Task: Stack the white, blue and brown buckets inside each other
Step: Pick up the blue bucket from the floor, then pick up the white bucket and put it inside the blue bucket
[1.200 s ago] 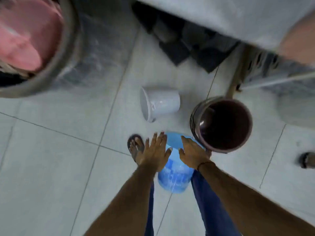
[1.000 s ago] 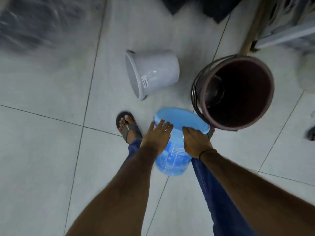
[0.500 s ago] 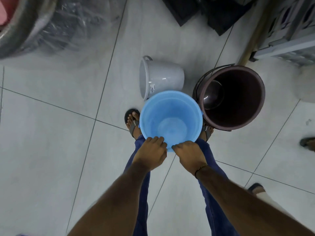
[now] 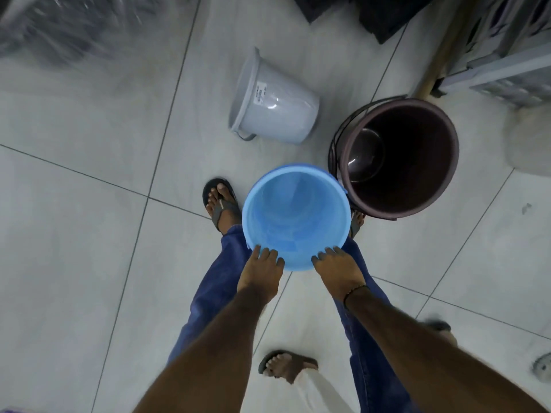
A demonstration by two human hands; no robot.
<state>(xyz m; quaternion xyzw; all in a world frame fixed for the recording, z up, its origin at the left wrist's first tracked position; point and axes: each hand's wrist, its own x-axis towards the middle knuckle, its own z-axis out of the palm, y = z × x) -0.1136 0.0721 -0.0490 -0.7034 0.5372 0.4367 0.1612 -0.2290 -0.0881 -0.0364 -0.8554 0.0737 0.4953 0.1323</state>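
- Above the tiled floor (image 4: 89, 234), between the person's knees, the blue bucket (image 4: 295, 216) was held mouth-up, just beside the brown bucket (image 4: 399, 156) and seemingly clear of the ground.
- Left hand (image 4: 262, 272) gripped the near rim with its fingers curled over the lip; right hand (image 4: 338, 269) did the same a little further round the rim.
- Thin, translucent plastic suggested a light, slightly flexible shell, likely smooth enough to slip; the rolled rim looked the firmest place to take hold, as both hands already had.
- Blue bucket looked empty, pale blue, tapering toward its base, with a faint label showing through the wall.
- Brown bucket stood upright on the floor, dark inside, with a wire handle lying along its left side; it appeared the widest of the three, so probably the outer shell.
- White bucket (image 4: 274, 99) lay on its side farther off, mouth pointing left, a small sticker near the rim, apart from the other two.
- None of the three was nested yet.
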